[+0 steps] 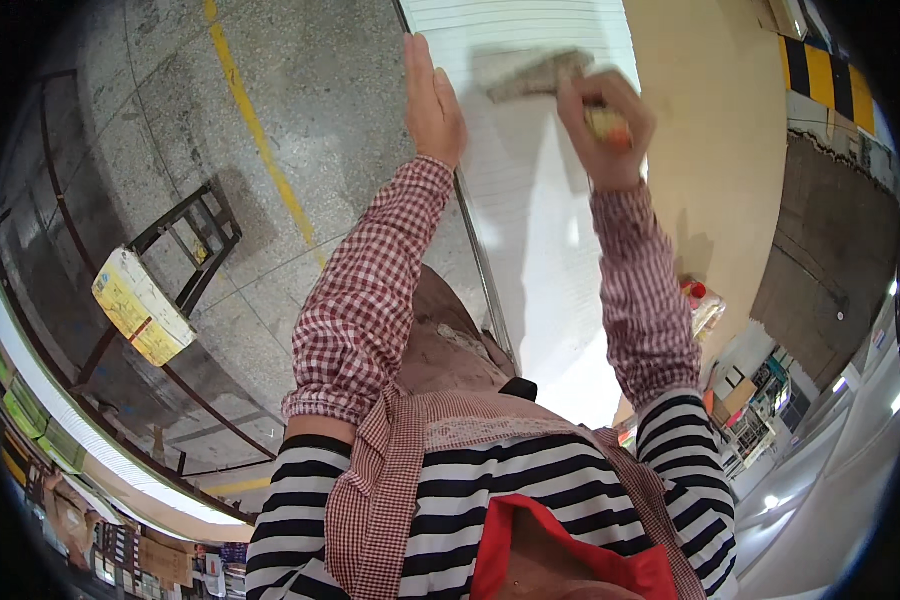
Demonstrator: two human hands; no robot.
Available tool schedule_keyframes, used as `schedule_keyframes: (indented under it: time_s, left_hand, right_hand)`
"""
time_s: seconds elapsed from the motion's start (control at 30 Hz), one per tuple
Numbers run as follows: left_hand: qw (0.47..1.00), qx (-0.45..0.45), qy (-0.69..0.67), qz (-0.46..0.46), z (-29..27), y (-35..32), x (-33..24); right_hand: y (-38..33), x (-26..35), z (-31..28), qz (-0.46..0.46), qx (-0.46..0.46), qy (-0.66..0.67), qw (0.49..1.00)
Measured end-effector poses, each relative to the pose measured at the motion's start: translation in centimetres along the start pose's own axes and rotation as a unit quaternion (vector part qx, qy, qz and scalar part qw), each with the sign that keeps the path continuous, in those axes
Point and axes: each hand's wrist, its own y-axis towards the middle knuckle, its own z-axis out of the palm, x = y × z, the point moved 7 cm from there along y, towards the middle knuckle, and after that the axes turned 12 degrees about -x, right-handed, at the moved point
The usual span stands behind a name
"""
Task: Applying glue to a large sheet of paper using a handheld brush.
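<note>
A long white panel with fine lines across it (pixel 540 190) lies in front of me. My left hand (pixel 436 105) is at its left edge, with fingers stretched out straight and together, holding nothing. Over the panel's far part, my right hand (pixel 605 125) is closed around the handle of a wide, flat brush (pixel 538 78). The brush's grey-brown bristle end points left and sits on or just above the white surface; motion blurs it. A yellow and orange-red part of the handle shows between the fingers.
A tan board or tabletop (pixel 705 130) runs along the panel's right side, with a red-capped container (pixel 696 290) on it. A yellow-topped stool with dark legs (pixel 145 305) stands on the speckled floor at left. Black-and-yellow striped edging (pixel 828 80) is at far right.
</note>
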Motion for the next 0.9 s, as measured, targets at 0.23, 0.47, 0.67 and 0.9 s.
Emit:
schedule_keyframes:
  time_s: [0.23,0.47,0.67,0.9]
  left_hand:
    - [1.0,-0.011,-0.003,0.023,-0.3,0.0,-0.1]
    - [1.0,-0.002,-0.008,0.021,0.5,-0.1,-0.4]
    - [1.0,-0.02,-0.002,0.023,-0.6,0.0,0.0]
    - [0.996,-0.046,-0.057,-0.041,-0.8,-0.4,-0.3]
  right_hand:
    - [-5.0,3.1,-5.0,0.075,0.044,-0.031,0.996]
    - [-2.2,1.5,-1.7,-0.014,-0.012,-0.01,1.0]
    - [-9.7,4.3,-7.5,0.132,0.08,-0.069,0.986]
    - [-5.2,2.3,-5.6,0.101,-0.04,0.013,0.994]
